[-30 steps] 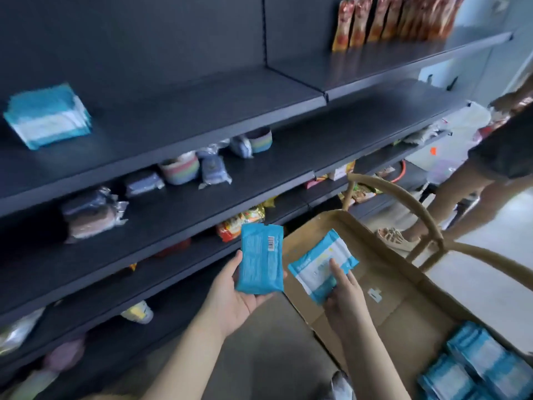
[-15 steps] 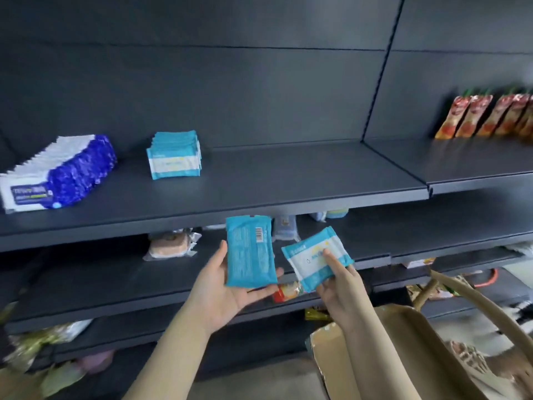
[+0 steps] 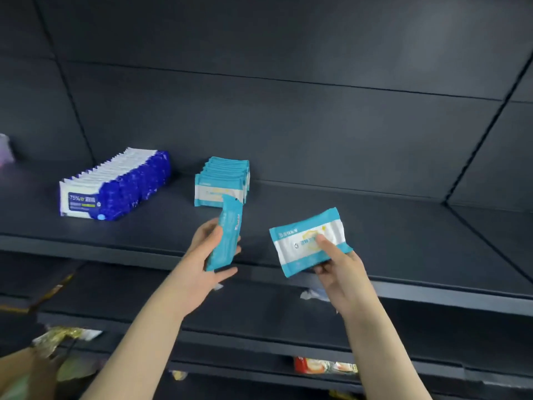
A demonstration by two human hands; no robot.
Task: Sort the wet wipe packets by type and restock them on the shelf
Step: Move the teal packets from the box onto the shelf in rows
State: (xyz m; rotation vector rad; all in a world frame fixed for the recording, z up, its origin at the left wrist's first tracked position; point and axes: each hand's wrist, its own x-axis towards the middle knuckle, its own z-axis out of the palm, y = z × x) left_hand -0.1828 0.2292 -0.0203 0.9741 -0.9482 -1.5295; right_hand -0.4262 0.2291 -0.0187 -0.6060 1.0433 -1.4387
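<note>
An edge-on teal packet (image 3: 226,235) is gripped in the curled fingers of the left hand (image 3: 202,267). To its right, the right hand (image 3: 340,272) pinches a front-facing teal packet (image 3: 310,241). Both are at the near edge of the shelf (image 3: 389,235). Just behind stands a teal row (image 3: 222,183); farther left, a blue-and-white row (image 3: 115,186).

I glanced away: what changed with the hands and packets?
Both hands rose from the paper bag to the top shelf; the left hand turned its teal packet edge-on toward the teal row. The right hand still grips its white-banded packet; neither let go.
</note>
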